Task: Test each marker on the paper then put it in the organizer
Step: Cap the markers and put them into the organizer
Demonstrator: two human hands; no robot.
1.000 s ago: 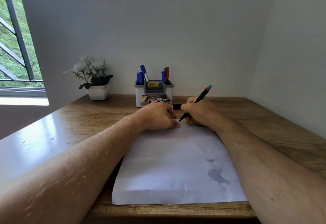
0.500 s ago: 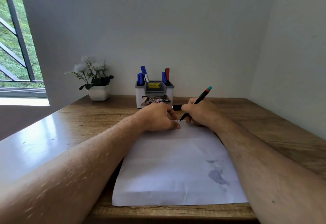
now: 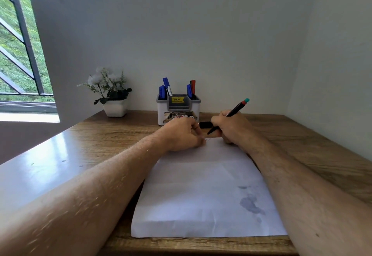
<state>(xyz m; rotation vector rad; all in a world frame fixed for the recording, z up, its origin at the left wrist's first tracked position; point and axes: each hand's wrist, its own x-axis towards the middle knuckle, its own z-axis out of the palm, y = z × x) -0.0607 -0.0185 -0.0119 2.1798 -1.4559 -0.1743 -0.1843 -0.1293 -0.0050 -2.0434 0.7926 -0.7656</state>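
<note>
A: From the head view, we see the right hand (image 3: 233, 128) gripping a black marker (image 3: 234, 111), fingers curled round it, tip just above the paper's (image 3: 203, 185) far edge.

B: And our left hand (image 3: 182, 135)?

A: Fingers curled, pinching a black cap (image 3: 205, 124) (partly hidden). The organizer (image 3: 178, 109) stands just beyond those fingers.

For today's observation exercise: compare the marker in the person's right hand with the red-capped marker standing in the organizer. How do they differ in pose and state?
The held marker leans at a slant, tip down near the paper; the red-capped marker stands nearly upright in the organizer.
The held marker is uncapped, gripped by the right hand; the red-capped marker is capped and untouched.
Both are slim markers.
</note>
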